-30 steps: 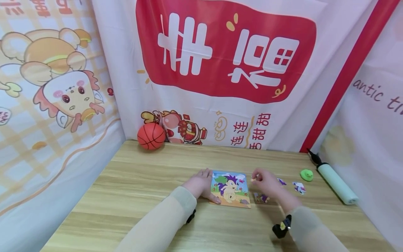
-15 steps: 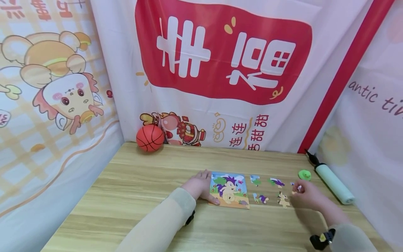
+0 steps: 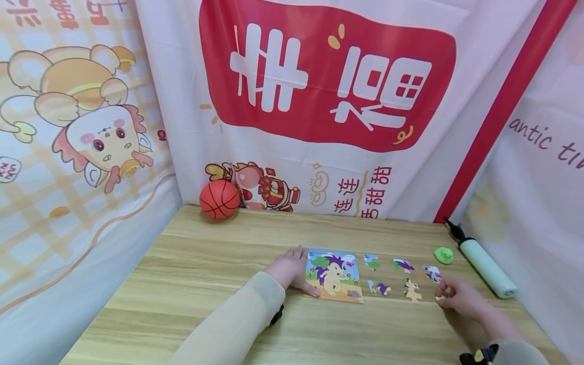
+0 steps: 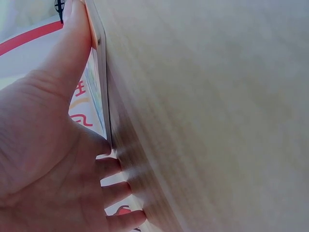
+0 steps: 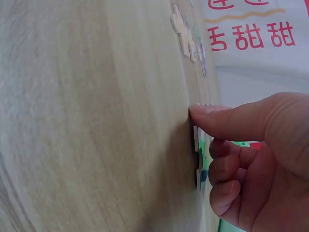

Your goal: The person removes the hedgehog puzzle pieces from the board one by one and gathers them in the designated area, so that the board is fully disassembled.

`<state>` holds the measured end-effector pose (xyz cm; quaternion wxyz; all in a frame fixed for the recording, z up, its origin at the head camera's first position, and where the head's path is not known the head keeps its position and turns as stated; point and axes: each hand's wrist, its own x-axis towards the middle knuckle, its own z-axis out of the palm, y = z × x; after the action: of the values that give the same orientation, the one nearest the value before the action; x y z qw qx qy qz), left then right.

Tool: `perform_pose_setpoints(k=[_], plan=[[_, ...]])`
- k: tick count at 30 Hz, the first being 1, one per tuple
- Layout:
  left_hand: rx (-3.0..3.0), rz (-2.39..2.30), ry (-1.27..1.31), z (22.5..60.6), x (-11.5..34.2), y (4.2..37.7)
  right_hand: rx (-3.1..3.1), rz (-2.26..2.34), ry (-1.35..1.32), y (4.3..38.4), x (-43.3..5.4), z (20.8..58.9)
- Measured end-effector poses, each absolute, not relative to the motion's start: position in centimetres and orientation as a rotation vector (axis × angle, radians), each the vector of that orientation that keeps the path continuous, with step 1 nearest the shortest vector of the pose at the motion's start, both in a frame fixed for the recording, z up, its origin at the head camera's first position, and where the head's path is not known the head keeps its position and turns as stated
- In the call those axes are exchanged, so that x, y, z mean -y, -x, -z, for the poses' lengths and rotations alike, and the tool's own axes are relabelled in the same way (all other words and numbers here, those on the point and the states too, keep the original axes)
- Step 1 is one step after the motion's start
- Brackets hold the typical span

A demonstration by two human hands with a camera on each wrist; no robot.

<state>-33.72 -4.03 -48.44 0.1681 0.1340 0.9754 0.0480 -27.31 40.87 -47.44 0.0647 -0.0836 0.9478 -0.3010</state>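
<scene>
My left hand (image 3: 292, 271) rests beside a square picture board (image 3: 333, 275) with a purple-haired hedgehog. Its thumb lies over the board's lower left edge, and in the left wrist view the fingers stretch along the tabletop. At the right end of two rows of jigsaw pieces, my right hand (image 3: 463, 299) pinches a jigsaw piece with thumb and curled fingers, low at the wood. A jigsaw piece (image 5: 201, 162) with green on it shows below the thumb in the right wrist view. Just above that hand lies another piece (image 3: 431, 274); to its left is a cream-coloured piece (image 3: 412, 291).
More pieces lie between the board and the right hand: a green one (image 3: 371, 262), a purple one (image 3: 403, 264) and a mixed one (image 3: 379, 288). A green toy (image 3: 443, 255) and pale green hand pump (image 3: 485, 266) lie at right. A red ball (image 3: 219, 199) sits at back left.
My right hand has moved from beside the board across to the far right pieces, then slightly nearer me, uncovering the pieces it hid. The left hand stays at the board.
</scene>
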Motion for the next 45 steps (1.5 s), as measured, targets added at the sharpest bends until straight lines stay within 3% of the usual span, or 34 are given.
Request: perform_pose_setpoints(k=[6,12,22,30,39,45], plan=[[-2.763,-0.176,-0.389,45.6,4.0,31.6,-2.84,0.909,0.163,27.6,-40.8,47.1],[-2.769,-0.171,-0.382,46.2,4.1,32.1,-2.814,0.994,0.182,27.9,-38.5,45.1],[-2.77,-0.163,-0.384,49.0,4.3,34.0,-2.739,1.011,0.642,28.8,-25.8,45.0],[-2.766,-0.135,-0.403,47.0,4.1,32.7,-2.664,1.063,0.762,29.5,-17.1,46.7],[-2.791,-0.147,-0.449,46.2,3.9,32.4,-2.598,1.194,0.661,30.8,-15.8,48.6],[-2.806,-0.113,-0.448,48.2,4.1,33.8,-2.577,1.115,0.778,30.9,-15.8,49.1]])
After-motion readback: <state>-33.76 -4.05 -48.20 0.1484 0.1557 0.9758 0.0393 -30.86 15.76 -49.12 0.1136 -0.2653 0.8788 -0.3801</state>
